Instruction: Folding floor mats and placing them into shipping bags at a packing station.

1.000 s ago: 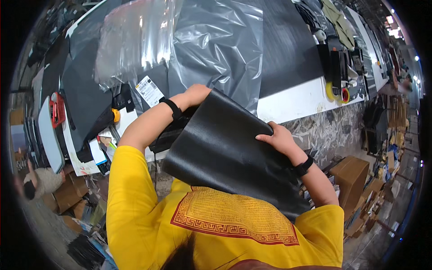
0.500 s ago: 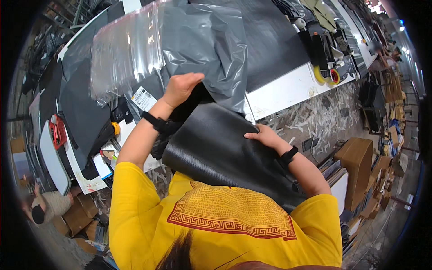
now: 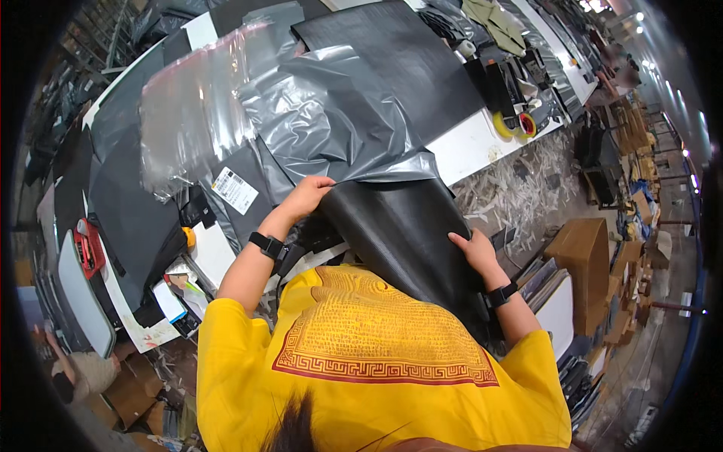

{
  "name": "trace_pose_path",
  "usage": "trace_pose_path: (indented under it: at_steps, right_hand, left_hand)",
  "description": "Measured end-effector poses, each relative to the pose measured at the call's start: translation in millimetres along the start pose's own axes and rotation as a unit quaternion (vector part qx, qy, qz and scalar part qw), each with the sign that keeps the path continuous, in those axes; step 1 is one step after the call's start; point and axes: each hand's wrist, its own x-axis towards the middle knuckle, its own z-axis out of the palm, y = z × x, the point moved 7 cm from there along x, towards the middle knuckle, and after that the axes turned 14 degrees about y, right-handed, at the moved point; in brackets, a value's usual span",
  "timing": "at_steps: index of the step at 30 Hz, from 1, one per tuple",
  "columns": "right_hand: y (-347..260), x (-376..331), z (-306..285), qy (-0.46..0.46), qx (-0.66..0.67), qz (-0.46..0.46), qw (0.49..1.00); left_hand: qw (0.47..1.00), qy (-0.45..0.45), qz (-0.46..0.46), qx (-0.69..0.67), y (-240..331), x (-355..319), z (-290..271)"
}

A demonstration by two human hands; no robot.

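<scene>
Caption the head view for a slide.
Right hand holds a black sheet partly covered by grey plastic, left hand at the plastic's edge.

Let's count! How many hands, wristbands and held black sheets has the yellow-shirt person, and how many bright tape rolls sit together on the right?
Hands: 2, left hand and right hand
Wristbands: 2
Black sheet: 1
Tape rolls: 2
Total: 7

Black sheet (image 3: 399, 233): smooth, leather-like, soft sheen
Grey bag (image 3: 335, 105), twelve o'clock: thin, crinkled, glossy plastic
Clear bags (image 3: 184, 105), ten o'clock: transparent, shiny plastic film
Carton (image 3: 584, 260), three o'clock: matt brown cardboard
T-shirt (image 3: 376, 407), six o'clock: soft-looking matt cloth
</scene>
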Motion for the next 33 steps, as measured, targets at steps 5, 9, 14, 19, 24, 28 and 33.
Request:
trace_pose_path:
  at_steps: [5, 9, 14, 19, 24, 28, 33]
  right_hand:
    - [1.2, -15.5, -19.2, 0.062, 0.075, -0.047, 0.994]
    - [11.2, -4.3, -2.4, 0.051, 0.049, -0.007, 0.997]
    - [22.6, 0.4, 21.5, 0.045, 0.183, 0.035, 0.981]
    - [34.0, 9.9, 38.9, 0.012, 0.234, 0.085, 0.968]
    - [44.5, 18.3, 41.8, 0.024, 0.224, 0.077, 0.971]
    - [35.6, 10.2, 37.6, -0.002, 0.258, 0.084, 0.963]
    - [22.9, 8.6, 18.8, 0.039, 0.189, 0.075, 0.978]
  left_hand:
    - [0.912, 0.249, 0.267, 0.187, 61.9, -18.2, -6.7]
    - [0.687, 0.194, 0.599, 0.362, 132.3, -70.4, 53.2]
    - [0.652, 0.174, 0.641, 0.366, 132.4, -82.0, 45.7]
    - [0.863, 0.399, 0.106, 0.292, 20.7, -15.5, -9.4]
    - [0.916, 0.233, 0.079, 0.317, -26.4, 12.6, 19.1]
    - [0.862, 0.091, 0.176, 0.466, 43.7, -37.8, 53.2]
    - [0.849, 0.105, 0.137, 0.499, 89.3, -54.5, 42.6]
